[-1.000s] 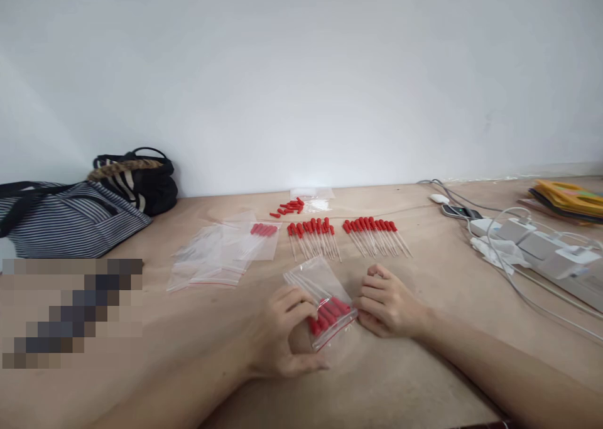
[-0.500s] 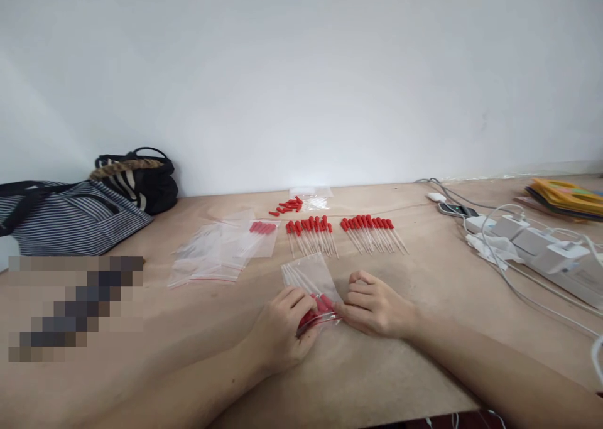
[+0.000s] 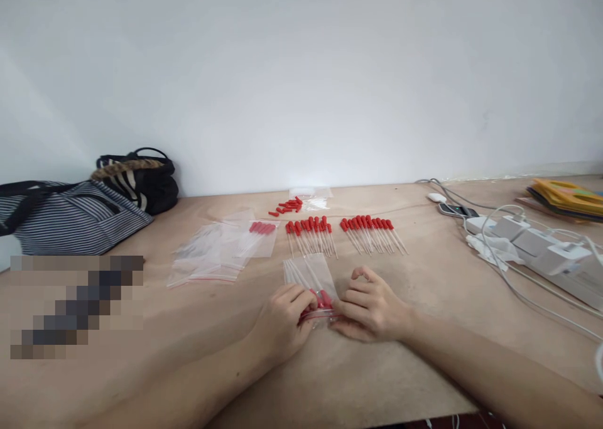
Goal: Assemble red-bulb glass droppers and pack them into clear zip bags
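A clear zip bag (image 3: 316, 267) lies on the table in front of me, its red-striped mouth towards me. Inside it are several red-bulbed droppers (image 3: 324, 298) with thin pale stems pointing away. My left hand (image 3: 286, 316) is closed on the left corner of the bag's mouth, hiding part of the bulbs. At the right corner, my right hand (image 3: 372, 306) pinches the bag's edge between thumb and fingers. Just beyond the bag lie two rows of droppers, a left row (image 3: 308, 228) and a right row (image 3: 370, 225), bulbs facing the wall.
Flat zip bags (image 3: 207, 253) overlap to the left, one holding red bulbs (image 3: 262, 228). Loose red bulbs (image 3: 288, 206) and a bag of clear tubes (image 3: 315, 201) lie near the wall. Cables and a power strip (image 3: 546, 250) occupy the right; a striped bag (image 3: 80, 218) stands left.
My right hand has shifted slightly and its thumb now shows at the bag's right corner. The bag's mouth is straighter and flatter between my hands.
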Motion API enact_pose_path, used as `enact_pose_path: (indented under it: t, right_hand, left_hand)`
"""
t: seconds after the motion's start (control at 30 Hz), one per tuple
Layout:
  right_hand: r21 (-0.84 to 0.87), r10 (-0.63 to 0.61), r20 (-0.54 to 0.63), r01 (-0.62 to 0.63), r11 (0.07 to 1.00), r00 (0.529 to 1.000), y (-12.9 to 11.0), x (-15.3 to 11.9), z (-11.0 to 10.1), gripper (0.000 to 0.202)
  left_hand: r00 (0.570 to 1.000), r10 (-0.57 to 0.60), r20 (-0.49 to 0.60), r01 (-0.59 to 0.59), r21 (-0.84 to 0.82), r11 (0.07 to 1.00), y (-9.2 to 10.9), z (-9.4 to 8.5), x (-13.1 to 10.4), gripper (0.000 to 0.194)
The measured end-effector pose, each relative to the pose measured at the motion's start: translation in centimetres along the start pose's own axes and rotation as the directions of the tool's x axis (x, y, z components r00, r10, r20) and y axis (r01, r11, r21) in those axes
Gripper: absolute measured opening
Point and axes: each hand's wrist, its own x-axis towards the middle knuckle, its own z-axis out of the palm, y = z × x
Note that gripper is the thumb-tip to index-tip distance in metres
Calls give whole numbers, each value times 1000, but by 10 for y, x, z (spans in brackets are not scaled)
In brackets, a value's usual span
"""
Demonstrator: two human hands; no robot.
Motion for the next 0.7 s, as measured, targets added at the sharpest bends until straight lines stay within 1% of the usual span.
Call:
enact_pose_path:
  t: [0.07,0.2,0.3,0.37,0.43,0.5,0.57,0.63,0.7]
  right_hand:
    - [20,48,14,-48,999,999,-1,0,1,22]
    - [64,142,50,-146,987,989,-2,-2,2,19]
    - [73,199,98,-207,976,975,-3,-2,1,24]
    - [61,215,116,-223,973,970,-3,0,2,25]
    - [31,173,91,-176,984,981,-3,2,2,22]
    - [-14,84,42,-84,996,996,-3,5,3,16]
    - [-61,-5,7,6,998,1000,-1,6,2,16]
    - [-98,-71,6,71,993,997,2,5,0,20]
    - [-123,-123,16,124,985,992,5,3,-3,23]
  left_hand:
    - [1000,16,-4,-17,-24,1000,0,0,-1,11]
    - [999,21,-31,-22,-38,999,-1,1,-2,13]
    - [1000,19,-21,-20,-42,999,-2,0,-3,9]
    - [1000,11,-10,-12,-49,999,-2,-1,-3,8]
    - [1000,5,-2,-5,-57,998,-2,-2,-3,9]
    - [1000,5,-1,-6,-62,998,-1,-1,-3,12]
    - [1000,21,-7,-21,-68,997,-1,-1,-2,14]
    - [999,52,-13,-53,-86,995,-3,-3,-2,11]
    - [993,120,1,-120,-110,987,-6,-8,-2,5]
